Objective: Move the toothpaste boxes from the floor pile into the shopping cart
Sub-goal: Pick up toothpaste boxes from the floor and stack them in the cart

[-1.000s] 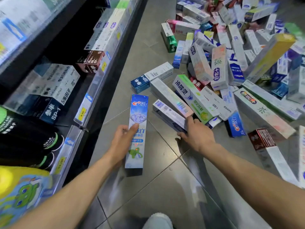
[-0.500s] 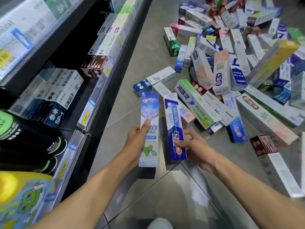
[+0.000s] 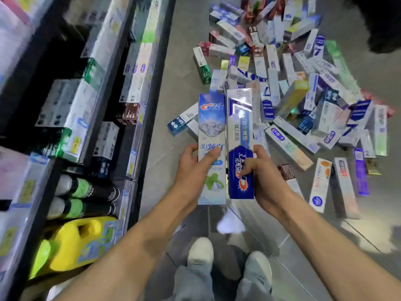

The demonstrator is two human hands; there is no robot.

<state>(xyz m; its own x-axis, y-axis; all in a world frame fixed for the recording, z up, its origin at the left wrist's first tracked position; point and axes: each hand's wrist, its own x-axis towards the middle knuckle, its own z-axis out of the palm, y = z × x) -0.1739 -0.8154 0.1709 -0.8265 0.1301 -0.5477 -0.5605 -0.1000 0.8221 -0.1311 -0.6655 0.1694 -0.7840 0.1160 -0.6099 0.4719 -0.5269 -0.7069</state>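
Observation:
My left hand [image 3: 193, 168] grips a light blue Crest toothpaste box [image 3: 211, 127], held lengthwise above the floor. Right beside it my right hand [image 3: 263, 170] grips a dark blue and silver toothpaste box [image 3: 239, 127]. The two boxes sit side by side, nearly touching. Beyond them a large pile of toothpaste boxes [image 3: 303, 94] covers the grey tiled floor. No shopping cart shows in the head view.
Store shelves [image 3: 86, 105] run along the left, stocked with toothpaste boxes, dark bottles [image 3: 86, 190] and a yellow jug [image 3: 76, 242]. My feet in pale shoes [image 3: 199, 250] stand on the tiles below. A dark shape [image 3: 384, 22] fills the top right corner.
Both hands have lifted their boxes off the floor and brought them together side by side. The view has risen and pulled back, so my feet now show.

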